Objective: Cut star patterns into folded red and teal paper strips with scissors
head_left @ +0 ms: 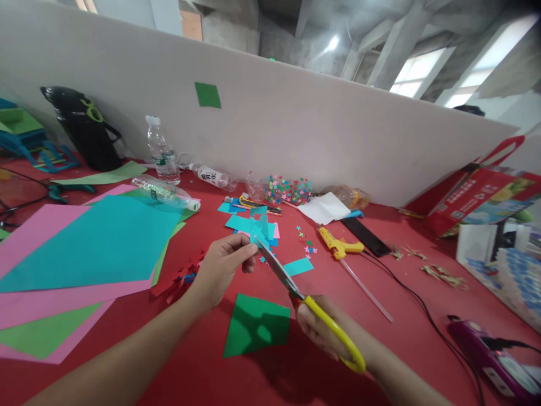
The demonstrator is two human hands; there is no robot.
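Between the thumb and fingers of my left hand (226, 262) is a small blue paper piece (259, 223) with a cut-out in it, held up over the table. My right hand (323, 324) grips yellow-handled scissors (287, 279), and their blade tips reach the paper beside my left thumb. Whether the blades touch the paper I cannot tell. Below both hands lies a green paper square (258, 327), shadowed in its middle. Blue paper scraps (236, 224) lie behind the held piece, and another blue strip (298, 266) rests right of the blades. Small coloured stars (308, 245) are scattered nearby.
Large coloured sheets (97, 242) are stacked at left, with a plastic bottle (167, 194) lying on them. A yellow glue gun (339, 243) and its cord lie right. Behind stand a water bottle (162, 155) and black flask (84, 132); a purple power strip (492, 358) sits front right.
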